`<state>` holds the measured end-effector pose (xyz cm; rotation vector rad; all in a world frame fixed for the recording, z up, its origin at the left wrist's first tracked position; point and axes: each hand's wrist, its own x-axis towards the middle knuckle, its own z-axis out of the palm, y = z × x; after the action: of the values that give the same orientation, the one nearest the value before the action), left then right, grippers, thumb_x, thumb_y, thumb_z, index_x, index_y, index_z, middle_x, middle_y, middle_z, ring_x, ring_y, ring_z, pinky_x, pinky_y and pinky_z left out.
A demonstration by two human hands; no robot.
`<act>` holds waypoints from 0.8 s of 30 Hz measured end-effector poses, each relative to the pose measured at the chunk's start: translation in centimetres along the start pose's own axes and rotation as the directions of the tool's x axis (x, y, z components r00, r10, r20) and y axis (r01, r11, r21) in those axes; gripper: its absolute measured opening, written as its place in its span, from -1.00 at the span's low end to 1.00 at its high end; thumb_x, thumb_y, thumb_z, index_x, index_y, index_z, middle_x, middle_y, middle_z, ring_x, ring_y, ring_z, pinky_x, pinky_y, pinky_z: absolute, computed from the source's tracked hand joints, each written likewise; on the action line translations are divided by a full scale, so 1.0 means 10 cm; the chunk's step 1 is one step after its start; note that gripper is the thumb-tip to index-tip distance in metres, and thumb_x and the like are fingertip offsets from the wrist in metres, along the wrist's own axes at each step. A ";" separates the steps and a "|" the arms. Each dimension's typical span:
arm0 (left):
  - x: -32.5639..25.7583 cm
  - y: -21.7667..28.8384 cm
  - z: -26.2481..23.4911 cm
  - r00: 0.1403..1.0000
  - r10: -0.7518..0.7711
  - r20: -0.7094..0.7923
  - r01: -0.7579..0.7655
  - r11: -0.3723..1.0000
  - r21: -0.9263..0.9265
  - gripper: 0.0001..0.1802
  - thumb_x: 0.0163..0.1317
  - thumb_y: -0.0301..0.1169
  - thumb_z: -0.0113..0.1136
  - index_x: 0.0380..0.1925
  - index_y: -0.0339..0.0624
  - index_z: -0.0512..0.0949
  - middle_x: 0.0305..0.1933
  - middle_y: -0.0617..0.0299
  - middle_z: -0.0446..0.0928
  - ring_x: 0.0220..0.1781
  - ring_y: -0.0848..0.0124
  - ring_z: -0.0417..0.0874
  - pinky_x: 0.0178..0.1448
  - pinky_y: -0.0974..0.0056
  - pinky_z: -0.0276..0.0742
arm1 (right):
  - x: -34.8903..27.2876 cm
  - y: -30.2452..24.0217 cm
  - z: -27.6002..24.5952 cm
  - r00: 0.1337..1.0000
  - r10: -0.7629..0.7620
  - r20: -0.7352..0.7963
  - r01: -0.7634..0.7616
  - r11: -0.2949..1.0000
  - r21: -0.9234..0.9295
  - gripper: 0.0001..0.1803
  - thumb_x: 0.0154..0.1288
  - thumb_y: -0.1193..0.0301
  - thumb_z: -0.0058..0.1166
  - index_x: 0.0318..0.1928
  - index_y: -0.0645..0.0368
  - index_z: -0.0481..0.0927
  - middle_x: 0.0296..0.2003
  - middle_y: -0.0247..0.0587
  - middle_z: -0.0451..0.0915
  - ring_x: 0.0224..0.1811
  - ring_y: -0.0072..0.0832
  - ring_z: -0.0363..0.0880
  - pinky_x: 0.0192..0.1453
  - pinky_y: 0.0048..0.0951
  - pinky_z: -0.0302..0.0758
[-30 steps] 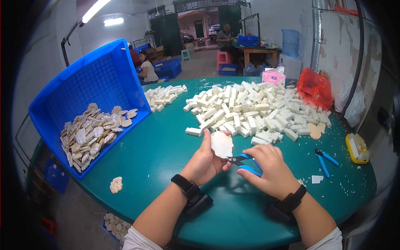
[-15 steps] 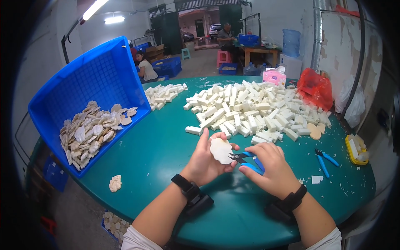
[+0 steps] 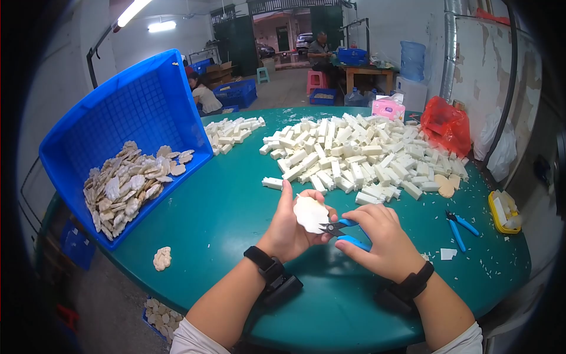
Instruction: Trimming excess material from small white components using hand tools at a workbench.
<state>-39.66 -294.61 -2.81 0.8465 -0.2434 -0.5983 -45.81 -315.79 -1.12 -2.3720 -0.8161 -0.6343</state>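
While the blue-handled black metal cutters (image 3: pixel 335 228) stay by its lower-right rim, the flat scalloped cream-white piece (image 3: pixel 310 213) has shifted slightly left and looks turned, so likely another bit of edge is presented. Left hand (image 3: pixel 289 233) pinches the piece, thumb against fingers; right hand (image 3: pixel 381 241) wraps the cutters. Whether they've closed: can't tell. Piece is held above the smooth green tabletop (image 3: pixel 236 203).

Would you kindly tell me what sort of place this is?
Probably a workshop: white blocks heaped on a green table, a blue crate of flat pieces, and blue-handled cutters in the right hand.
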 end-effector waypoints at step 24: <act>0.00 -0.11 0.12 0.995 0.093 0.042 -0.099 0.976 0.192 -0.03 0.23 0.53 -0.63 -0.03 -0.08 0.43 -0.19 0.19 0.52 -0.27 0.35 0.59 -0.42 0.28 0.54 | 0.01 -0.05 0.01 0.998 0.046 -0.043 -0.050 0.995 -0.092 -0.50 0.10 0.22 0.36 0.01 0.18 0.56 -0.06 -0.11 0.52 0.03 -0.13 0.46 0.15 -0.16 0.30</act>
<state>-40.63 -295.97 -2.87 1.0079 -0.3748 -0.5036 -46.07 -315.41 -0.97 -2.4462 -0.7241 -0.7120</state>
